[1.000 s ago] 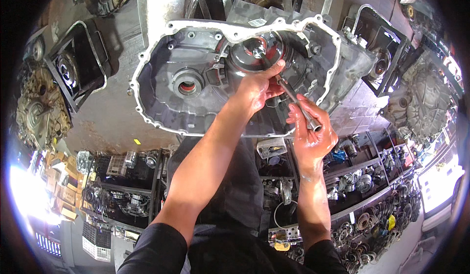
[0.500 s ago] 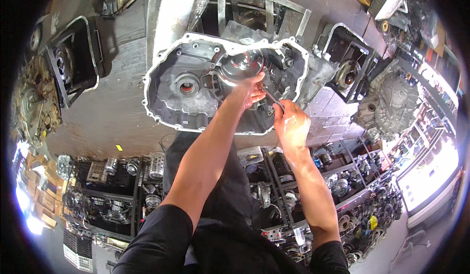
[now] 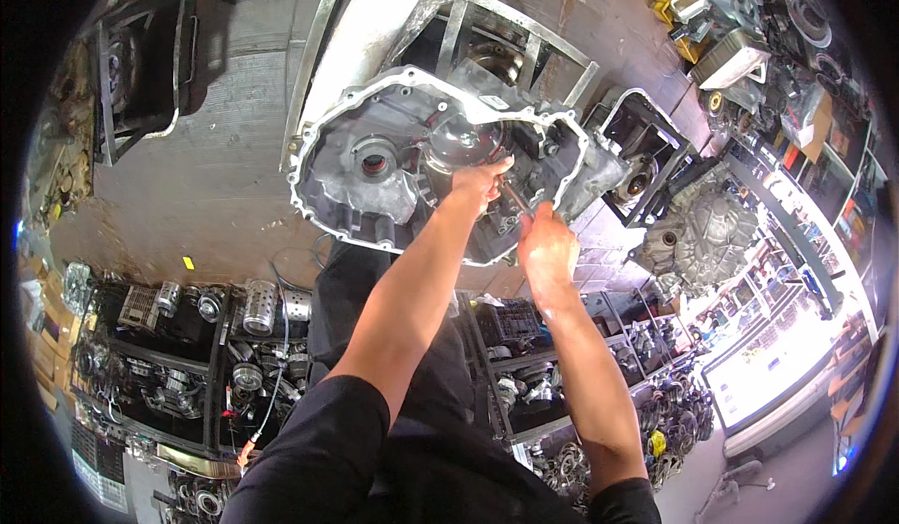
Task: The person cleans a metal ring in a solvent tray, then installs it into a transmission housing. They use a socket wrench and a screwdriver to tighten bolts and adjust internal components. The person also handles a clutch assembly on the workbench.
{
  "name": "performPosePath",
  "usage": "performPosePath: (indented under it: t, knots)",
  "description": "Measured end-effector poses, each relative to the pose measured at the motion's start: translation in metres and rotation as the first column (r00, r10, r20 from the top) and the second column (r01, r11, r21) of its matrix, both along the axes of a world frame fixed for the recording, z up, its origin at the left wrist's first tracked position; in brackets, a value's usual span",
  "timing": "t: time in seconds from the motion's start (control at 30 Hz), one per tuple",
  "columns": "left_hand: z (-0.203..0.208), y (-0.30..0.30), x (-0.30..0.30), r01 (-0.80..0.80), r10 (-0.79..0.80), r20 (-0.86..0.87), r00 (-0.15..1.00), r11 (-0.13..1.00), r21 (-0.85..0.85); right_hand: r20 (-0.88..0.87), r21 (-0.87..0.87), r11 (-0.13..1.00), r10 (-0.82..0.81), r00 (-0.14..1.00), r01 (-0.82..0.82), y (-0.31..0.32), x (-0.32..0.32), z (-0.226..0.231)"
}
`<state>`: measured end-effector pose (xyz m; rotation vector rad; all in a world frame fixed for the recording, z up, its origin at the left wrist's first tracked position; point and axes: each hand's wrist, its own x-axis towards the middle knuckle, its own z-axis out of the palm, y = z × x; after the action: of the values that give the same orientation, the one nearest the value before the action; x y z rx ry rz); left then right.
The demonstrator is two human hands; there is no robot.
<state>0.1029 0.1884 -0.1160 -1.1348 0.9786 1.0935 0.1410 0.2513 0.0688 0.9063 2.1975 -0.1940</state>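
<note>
A grey metal transmission housing [image 3: 361, 228] with a wavy bolt-hole rim lies with its hollow side up in front of me. Inside it sit a round opening with a reddish ring [image 3: 375, 162] and a shiny dark dome [image 3: 465, 140]. My left hand [image 3: 479, 183] reaches in just below the dome, fingers partly curled, one pointing right; what they grip is hidden. My right hand [image 3: 550, 243], at the housing's lower right rim, is closed round a slim metal rod-like tool [image 3: 518, 198]. The tool's far end reaches up beside my left fingertips.
A metal frame [image 3: 534, 51] and a pale cylinder [image 3: 361, 32] stand behind the housing. Handled metal stands [image 3: 178, 65] [image 3: 646, 154] flank it. Another casing [image 3: 698, 234] lies at right. Shelves of metal parts [image 3: 169, 374] run below the worktop, and a bright screen [image 3: 777, 369] glows at far right.
My view has turned, so the housing looks slightly tilted and farther right. Both hands stay at the tool, the left with its fingers drawn closer together. The right keeps its grip.
</note>
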Motion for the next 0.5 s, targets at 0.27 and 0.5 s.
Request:
performPosePath:
  t: [0.27,0.5]
  knots:
    - [0.004,-0.018,-0.010,-0.421,0.354,0.272,0.895,0.872,0.250,0.237,-0.147,0.685,-0.676,0.697,0.714,0.029,-0.005,-0.021]
    - [-0.019,-0.008,-0.002,-0.301,0.269,0.179,0.946,0.934,0.190,0.188,-0.071,0.997,0.013,0.982,0.000,0.004,-0.026,-0.004]
